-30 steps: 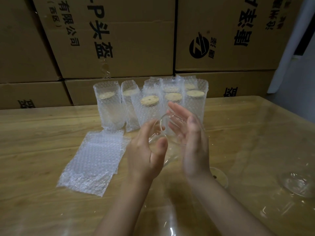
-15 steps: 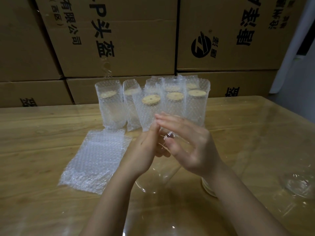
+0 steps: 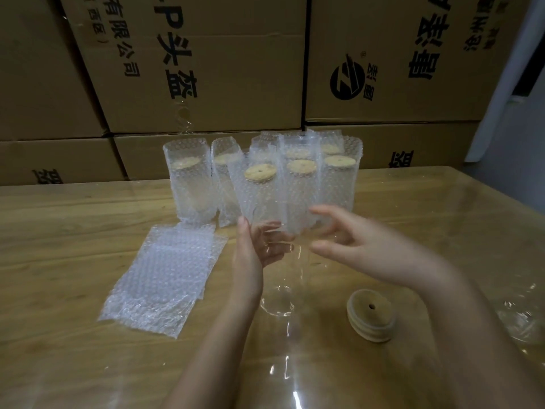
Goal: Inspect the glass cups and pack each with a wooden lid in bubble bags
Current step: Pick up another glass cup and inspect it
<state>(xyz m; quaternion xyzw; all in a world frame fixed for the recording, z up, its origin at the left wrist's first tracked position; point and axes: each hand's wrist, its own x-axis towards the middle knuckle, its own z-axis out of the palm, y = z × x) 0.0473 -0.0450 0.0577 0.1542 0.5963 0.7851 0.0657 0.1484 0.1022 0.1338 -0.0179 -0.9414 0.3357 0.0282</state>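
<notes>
While hands (image 3: 253, 255) (image 3: 362, 249) flank it, glass cup (image 3: 283, 267) barely shows.

The wooden counter (image 3: 59, 231) carries flat bubble bags (image 3: 165, 278) at left, bagged cups (image 3: 265, 184) standing clustered at the back, a lid (image 3: 371, 315) near right and a glass (image 3: 520, 318) at the right edge.

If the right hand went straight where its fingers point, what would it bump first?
Probably the glass cup that the left hand holds: the right hand points leftward at it. Depth through clear glass is unclear.
</notes>
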